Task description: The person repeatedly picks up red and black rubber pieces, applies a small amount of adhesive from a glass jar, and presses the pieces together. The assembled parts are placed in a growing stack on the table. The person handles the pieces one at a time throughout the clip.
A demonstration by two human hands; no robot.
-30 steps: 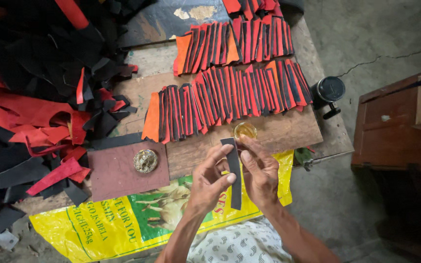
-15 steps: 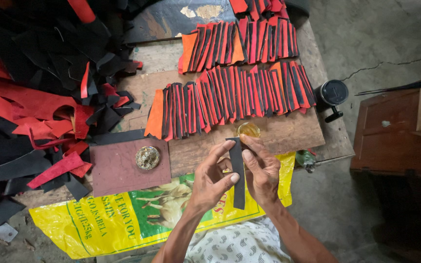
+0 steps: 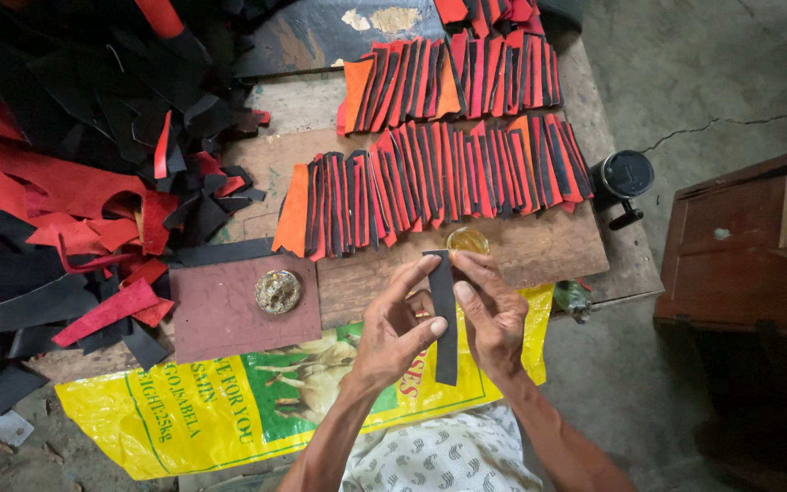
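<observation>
Hands, left (image 3: 393,333) and right (image 3: 489,319), both pinch an upright black strip (image 3: 444,319) above the tabletop (image 3: 539,255) near the glue tin (image 3: 467,240); best keep edges aligned, thumbs pressing evenly.

Bare wooden surface (image 3: 539,255) open around glue tin (image 3: 467,240); rows of red-black strips (image 3: 430,178) block beyond, leather scrap heap (image 3: 75,182) crowds left, round lid (image 3: 278,292) nearby.
</observation>
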